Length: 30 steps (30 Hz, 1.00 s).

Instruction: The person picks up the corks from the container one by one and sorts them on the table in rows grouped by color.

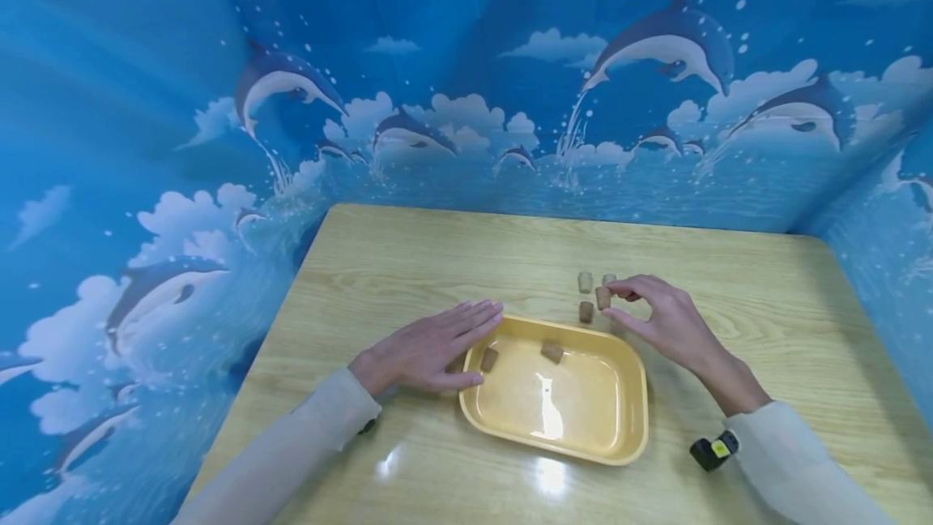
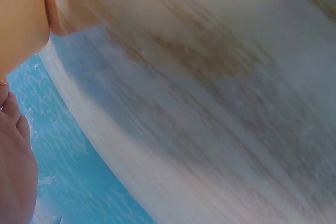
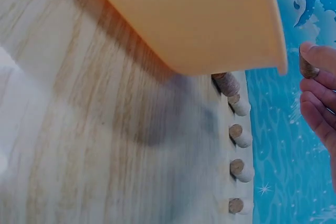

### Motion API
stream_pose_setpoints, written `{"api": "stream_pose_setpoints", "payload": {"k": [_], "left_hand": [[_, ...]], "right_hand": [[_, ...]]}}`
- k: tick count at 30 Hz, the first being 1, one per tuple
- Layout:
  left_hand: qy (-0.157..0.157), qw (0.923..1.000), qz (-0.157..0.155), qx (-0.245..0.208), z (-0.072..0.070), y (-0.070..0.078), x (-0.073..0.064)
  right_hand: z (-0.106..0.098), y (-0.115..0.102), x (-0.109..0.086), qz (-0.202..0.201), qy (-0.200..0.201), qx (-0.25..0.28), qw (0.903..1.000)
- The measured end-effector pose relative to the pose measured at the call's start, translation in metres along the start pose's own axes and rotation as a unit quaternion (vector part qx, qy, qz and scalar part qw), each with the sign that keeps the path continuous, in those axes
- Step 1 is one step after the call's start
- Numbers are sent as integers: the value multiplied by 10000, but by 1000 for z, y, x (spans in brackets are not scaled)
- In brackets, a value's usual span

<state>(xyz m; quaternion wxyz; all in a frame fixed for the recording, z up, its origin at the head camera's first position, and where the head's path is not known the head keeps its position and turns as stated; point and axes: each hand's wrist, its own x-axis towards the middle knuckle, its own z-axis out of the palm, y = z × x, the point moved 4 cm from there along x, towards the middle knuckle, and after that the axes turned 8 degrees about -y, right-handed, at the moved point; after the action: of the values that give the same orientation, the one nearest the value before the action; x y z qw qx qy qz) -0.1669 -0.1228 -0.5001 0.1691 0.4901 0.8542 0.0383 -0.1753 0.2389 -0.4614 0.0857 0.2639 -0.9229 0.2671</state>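
Note:
My right hand (image 1: 674, 322) pinches a brown cork stopper (image 1: 603, 298) between thumb and fingertips, just above the table beyond the tray. The right wrist view shows the same cork (image 3: 307, 65) at the fingertips. My left hand (image 1: 437, 347) lies with straight fingers over the left rim of a shallow yellow tray (image 1: 554, 454). Inside the tray lie two corks, one by the left wall (image 1: 489, 359) and another near the far wall (image 1: 551, 352). Near the right fingers stand a brown cork (image 1: 586, 313) and two paler pieces, a left one (image 1: 585, 282) and a partly hidden one (image 1: 609, 278).
The wood-patterned table (image 1: 408, 258) ends at a blue dolphin-print curtain (image 1: 452, 39) behind and at the sides. In the right wrist view, several small cork-topped pieces (image 3: 241, 170) stand in a row near the table's edge.

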Motion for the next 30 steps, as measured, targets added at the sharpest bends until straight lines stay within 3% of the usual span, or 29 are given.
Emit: {"api": "stream_pose_setpoints", "payload": {"k": [10,30], "left_hand": [[-40,10000,-1,75,0,0,0],[9,10000,9,1,1,0,0]], "right_hand": [[7,15,-3,316,70,92,9994],[27,37,-8,988,-217,364,9942]]}}
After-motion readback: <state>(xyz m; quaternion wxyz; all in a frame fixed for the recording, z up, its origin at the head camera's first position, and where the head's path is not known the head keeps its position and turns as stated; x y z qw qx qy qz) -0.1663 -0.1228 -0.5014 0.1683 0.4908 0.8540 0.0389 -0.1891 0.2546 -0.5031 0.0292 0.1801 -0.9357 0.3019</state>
